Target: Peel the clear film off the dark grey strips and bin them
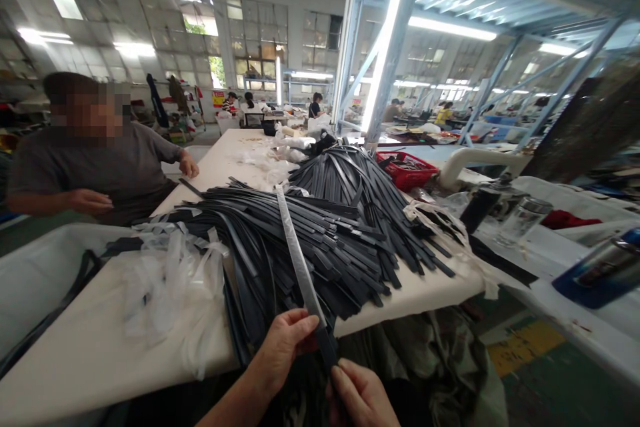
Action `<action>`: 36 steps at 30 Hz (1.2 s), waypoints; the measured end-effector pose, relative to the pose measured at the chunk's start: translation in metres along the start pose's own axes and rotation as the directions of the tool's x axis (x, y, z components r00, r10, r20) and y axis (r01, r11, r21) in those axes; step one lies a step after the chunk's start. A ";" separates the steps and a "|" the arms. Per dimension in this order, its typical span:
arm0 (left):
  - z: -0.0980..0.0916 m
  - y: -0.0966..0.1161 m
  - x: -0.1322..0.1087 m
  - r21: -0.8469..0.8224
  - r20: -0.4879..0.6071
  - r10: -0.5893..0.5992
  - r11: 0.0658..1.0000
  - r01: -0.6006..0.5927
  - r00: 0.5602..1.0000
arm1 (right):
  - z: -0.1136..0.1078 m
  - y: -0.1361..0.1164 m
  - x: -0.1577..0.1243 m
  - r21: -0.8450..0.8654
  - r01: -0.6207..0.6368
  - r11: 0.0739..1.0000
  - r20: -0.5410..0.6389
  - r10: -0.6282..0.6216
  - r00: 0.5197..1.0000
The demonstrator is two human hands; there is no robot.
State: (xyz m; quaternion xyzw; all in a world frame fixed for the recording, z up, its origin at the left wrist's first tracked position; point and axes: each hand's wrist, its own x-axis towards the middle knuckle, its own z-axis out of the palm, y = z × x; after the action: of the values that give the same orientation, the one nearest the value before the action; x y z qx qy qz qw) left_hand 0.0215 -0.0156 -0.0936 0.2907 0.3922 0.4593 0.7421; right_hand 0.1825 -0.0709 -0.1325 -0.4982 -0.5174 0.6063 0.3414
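Observation:
A long dark strip (300,267) stretches from near my body out over the table, its upper length covered in a pale, shiny layer and its near end plain black. My left hand (286,345) pinches it between thumb and fingers where the pale layer meets the black. Closer to me, my right hand (364,395) grips the black end, with some of its fingers hidden underneath. Just beyond both hands lies a large fanned heap of black strips (345,260). A second bundle of black strips (333,177) rests behind it.
Crumpled translucent film strips (173,280) lie on the cream table (195,353), left of the heap. A person (120,173) sits across at the left. A red basket (407,172) stands behind the bundles. Right, a side surface holds a blue bottle (597,273) and a glass jar (523,219).

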 end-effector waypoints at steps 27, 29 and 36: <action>-0.003 0.010 -0.022 -0.108 0.109 -0.095 0.988 0.107 0.989 | -0.001 -0.075 -0.007 -0.737 0.650 0.187 0.179 -0.873 0.454; -0.003 0.016 -0.021 -0.126 0.126 -0.104 0.985 0.120 0.987 | -0.003 -0.079 -0.011 -0.602 0.742 0.295 0.197 -0.846 0.496; -0.001 0.101 0.026 -0.158 -0.165 0.112 0.978 -0.138 0.980 | -0.025 -0.081 -0.071 -0.227 0.398 0.889 0.324 -0.316 0.892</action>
State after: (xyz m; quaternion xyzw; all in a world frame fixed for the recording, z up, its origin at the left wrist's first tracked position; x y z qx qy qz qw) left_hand -0.0177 0.0488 -0.0224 0.2144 0.3891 0.5579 0.7010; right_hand 0.2170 -0.1113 -0.0350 -0.3475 -0.7259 0.5145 0.2960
